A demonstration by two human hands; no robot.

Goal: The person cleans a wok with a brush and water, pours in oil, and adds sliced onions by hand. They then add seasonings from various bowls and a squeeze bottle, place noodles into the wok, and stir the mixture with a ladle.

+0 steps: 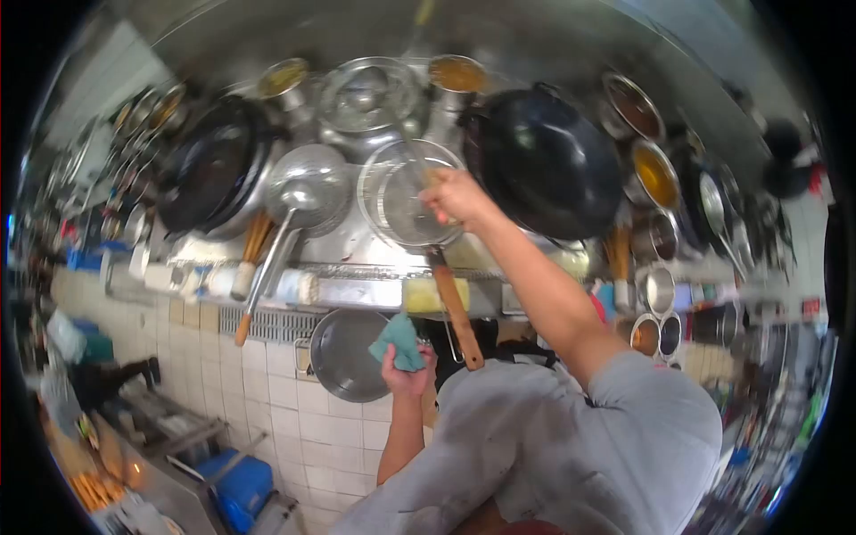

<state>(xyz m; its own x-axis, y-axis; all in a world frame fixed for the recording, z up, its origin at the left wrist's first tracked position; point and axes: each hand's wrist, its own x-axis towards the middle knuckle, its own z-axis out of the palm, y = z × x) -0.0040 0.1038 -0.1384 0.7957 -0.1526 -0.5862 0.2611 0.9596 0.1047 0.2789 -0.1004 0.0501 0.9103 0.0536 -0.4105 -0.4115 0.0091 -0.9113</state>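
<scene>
Okay, so this steel cooktop (343, 242) is crammed: one black wok (546, 165) right of centre, black pans (205, 169) upper left. The person's right hand (456, 198), mid-frame, is wrapped round a ladle (366, 89) that reaches toward upper centre, over a wooden-handled strainer (392, 203). Lower down, the left hand (408, 373) clutches a teal cloth (399, 343) beside a grey pan (348, 355); can't tell if it's gripping that too. White floor tiles (312, 437) and a blue bin (234, 481) sit lower left.
</scene>
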